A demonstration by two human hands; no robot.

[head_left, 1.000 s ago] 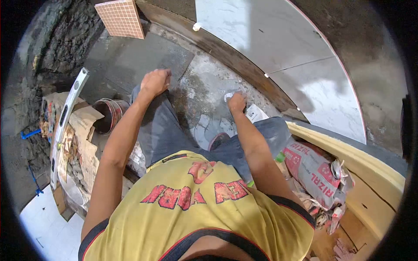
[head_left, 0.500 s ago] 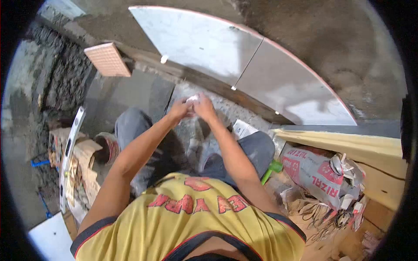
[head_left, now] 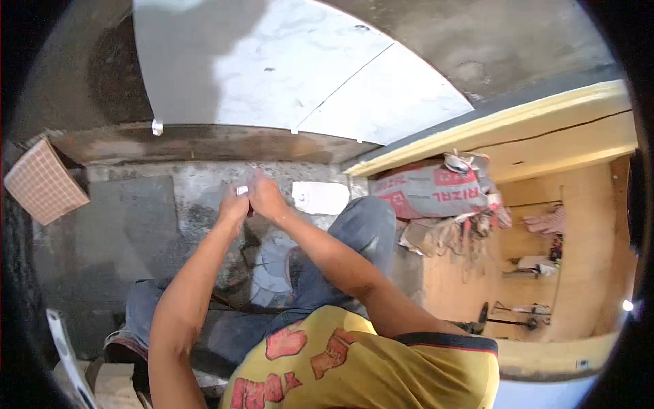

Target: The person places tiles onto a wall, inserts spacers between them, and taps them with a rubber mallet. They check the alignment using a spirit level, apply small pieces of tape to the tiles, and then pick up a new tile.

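Observation:
My left hand (head_left: 235, 206) and my right hand (head_left: 267, 196) are close together above the floor in front of my knees. Between their closed fingers shows a small white piece (head_left: 242, 190), too small to name exactly. The left fingers pinch it; the right fingers press against it from the other side. Beyond my hands, large white marbled tiles (head_left: 272, 68) with a curved outer edge stand against the wall. Small white bits, one a spacer-like block (head_left: 157, 127), sit along their lower edge.
A pinkish gridded tile (head_left: 46, 180) leans at the left. A white sheet (head_left: 320, 198) lies right of my hands. A grey and red printed sack (head_left: 429, 189) rests beside a yellow wooden frame (head_left: 545, 116). A metal level (head_left: 68, 354) is at lower left.
My view has turned right and come nearer the wall, so the sack and wooden frame show more. Both hands stay together around the small white piece.

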